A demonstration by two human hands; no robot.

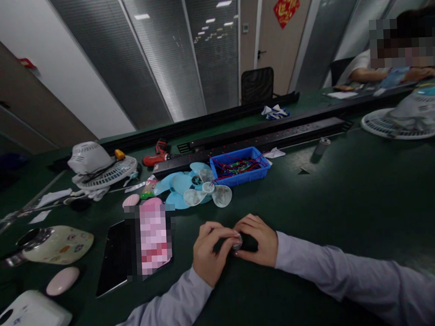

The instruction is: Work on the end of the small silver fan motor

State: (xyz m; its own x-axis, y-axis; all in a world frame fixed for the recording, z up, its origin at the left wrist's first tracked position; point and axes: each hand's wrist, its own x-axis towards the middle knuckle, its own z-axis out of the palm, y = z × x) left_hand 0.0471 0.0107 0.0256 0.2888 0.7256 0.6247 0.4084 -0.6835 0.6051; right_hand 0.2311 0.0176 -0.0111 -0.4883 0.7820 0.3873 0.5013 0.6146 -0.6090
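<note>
My left hand (pixel 213 249) and my right hand (pixel 257 240) meet low over the green tabletop. Between their fingertips is a small round silvery object (pixel 237 242), mostly covered by the fingers; its kind cannot be made out. Thumb and fingers of both hands close on it from opposite sides. Just beyond the hands lie fan blades, a set of light blue ones (pixel 178 184) partly under a greyish translucent set (pixel 222 196). Touching the blades, a blue bin (pixel 245 177) holds red and black wires with small green parts.
A tablet (pixel 113 259) with a pink item on it, a cream patterned appliance (pixel 62 244), a pink oval object (pixel 62 281) and a white box (pixel 33 317) are left. Farther off are a red drill (pixel 156 159), fan housings (pixel 106 172), a small metal cylinder (pixel 322 146) and a seated person.
</note>
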